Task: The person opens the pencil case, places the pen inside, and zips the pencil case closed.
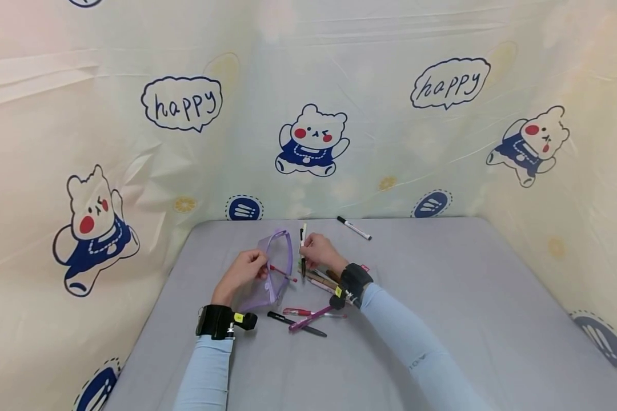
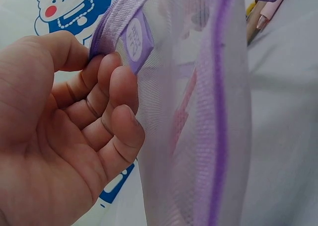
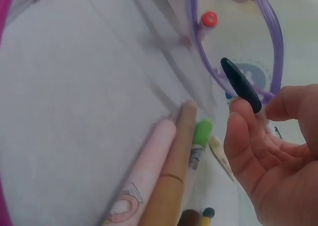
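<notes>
My left hand [image 1: 248, 266] pinches the zippered edge of a purple mesh pencil pouch [image 2: 221, 116], holding its mouth apart. Through the mesh a red pen [image 2: 185, 109] shows, and its red end also appears at the opening in the right wrist view. Just right of the pouch, my right hand [image 1: 320, 251] pinches a white pen with a black end [image 3: 242, 84] between thumb and fingers. That black end points toward the pouch opening but is outside it in the head view. Beneath the right hand lie a pink pen [image 3: 146, 171], a brown pen [image 3: 171, 179] and a green-tipped pen [image 3: 202, 132].
Nearer me on the grey table [image 1: 442, 285] lie a black pen [image 1: 315, 331], a red-and-clear pen [image 1: 297, 312] and a purple pen [image 1: 308, 319], partly crossing. A black-and-white marker [image 1: 355, 228] lies near the back edge. A printed curtain [image 1: 370, 74] hangs behind.
</notes>
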